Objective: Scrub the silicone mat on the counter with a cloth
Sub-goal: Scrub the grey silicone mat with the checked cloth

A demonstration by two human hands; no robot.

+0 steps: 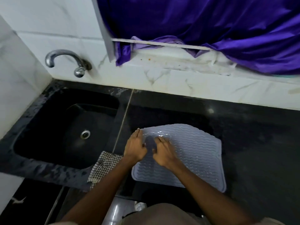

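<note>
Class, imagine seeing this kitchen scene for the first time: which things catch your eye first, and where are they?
The purple curtain fills the top right above the counter. Below it, both hands rest on a grey silicone mat on the black counter. A checked cloth lies untouched between the mat and the sink.

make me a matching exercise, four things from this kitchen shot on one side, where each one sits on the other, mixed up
Things:
1. silicone mat
2. checked cloth
3. tap
4. purple curtain

Places:
A. on the tiled wall above the sink
B. hanging over the window ledge behind the counter
C. flat on the black counter, under both hands
D. at the counter's front edge, between the sink and the mat

Pairs: 1-C, 2-D, 3-A, 4-B
</note>
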